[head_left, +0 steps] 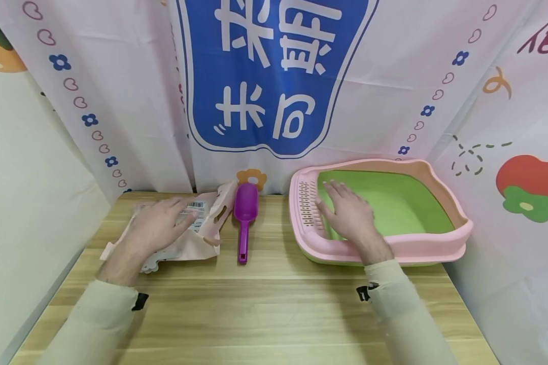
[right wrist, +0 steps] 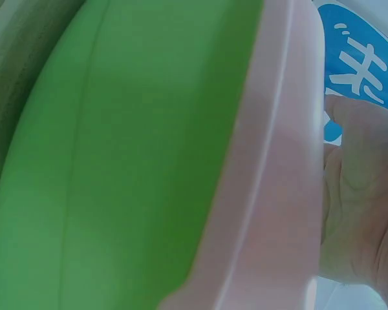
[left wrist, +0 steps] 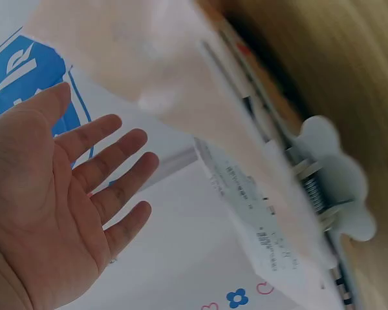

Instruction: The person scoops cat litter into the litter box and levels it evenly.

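Note:
My left hand [head_left: 157,225], fingers straight, is over a crumpled pale pink package [head_left: 210,213] with a white barcode label. The left wrist view shows that hand [left wrist: 58,200] spread with nothing in it, apart from the package [left wrist: 161,71]. My right hand [head_left: 350,215] is extended above the near left part of a litter box [head_left: 438,248], which has a pink rim and green base. In the right wrist view the box's rim [right wrist: 278,161] hides much of the right hand [right wrist: 362,206]. A purple scoop [head_left: 245,208] lies between the hands, handle toward me.
Everything stands on a wooden table [head_left: 255,314]. A printed curtain [head_left: 137,91] hangs right behind the table's far edge, and printed cloth [head_left: 507,243] hangs on the right. Grey scalloped tabs [head_left: 151,264] stick out under the package's near edge.

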The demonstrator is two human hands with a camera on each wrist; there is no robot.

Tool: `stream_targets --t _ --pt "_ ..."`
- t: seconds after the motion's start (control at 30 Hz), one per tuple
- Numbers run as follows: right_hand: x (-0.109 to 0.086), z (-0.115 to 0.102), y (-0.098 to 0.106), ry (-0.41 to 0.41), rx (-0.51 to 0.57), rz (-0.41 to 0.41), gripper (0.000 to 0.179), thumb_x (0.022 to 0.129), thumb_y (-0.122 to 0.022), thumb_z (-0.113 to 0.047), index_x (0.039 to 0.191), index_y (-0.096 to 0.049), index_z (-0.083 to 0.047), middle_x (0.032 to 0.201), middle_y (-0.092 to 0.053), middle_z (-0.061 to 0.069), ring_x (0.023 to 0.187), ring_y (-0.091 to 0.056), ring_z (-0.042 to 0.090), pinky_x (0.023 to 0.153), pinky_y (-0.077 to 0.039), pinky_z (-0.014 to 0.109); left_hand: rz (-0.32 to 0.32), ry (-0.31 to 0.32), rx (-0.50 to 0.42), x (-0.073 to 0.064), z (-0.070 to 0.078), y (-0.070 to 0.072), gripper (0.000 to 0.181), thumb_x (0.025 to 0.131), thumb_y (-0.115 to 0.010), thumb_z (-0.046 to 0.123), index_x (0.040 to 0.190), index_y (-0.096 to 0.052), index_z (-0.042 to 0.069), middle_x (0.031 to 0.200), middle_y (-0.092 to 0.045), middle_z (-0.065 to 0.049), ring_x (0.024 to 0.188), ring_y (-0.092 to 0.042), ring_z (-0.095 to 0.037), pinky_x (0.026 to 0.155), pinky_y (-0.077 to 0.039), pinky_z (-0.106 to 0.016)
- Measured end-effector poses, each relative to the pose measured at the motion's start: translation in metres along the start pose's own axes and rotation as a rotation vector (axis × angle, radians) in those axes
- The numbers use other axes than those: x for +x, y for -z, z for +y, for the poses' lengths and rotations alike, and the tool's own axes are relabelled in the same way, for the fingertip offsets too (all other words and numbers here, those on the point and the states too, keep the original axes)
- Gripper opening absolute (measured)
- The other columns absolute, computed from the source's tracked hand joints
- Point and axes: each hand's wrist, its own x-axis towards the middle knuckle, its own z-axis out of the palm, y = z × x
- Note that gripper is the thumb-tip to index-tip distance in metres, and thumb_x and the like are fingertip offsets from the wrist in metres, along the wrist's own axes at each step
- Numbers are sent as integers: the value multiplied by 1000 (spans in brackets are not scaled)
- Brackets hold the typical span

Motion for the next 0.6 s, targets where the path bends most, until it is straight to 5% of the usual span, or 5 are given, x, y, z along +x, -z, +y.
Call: stream_targets --t 0.2,0.6 --pt "-1 -3 -6 19 -9 -3 76 125 -47 -54 186 -30 -12 195 -26 19 182 -27 46 148 -25 69 21 -65 -75 -4 -1 -14 58 124 -56 47 163 -66 5 168 -65 -31 152 -63 -61 127 -50 -81" --pt "-3 -11 -14 34 -3 1 75 125 -45 -56 184 -36 -12 194 -30 18 180 -33 47 147 -29 69 20 -107 -163 -12 -4 -28 48 125 -59 43 153 -75 7 154 -76 -25 143 -73 -55 120 -58 -77"
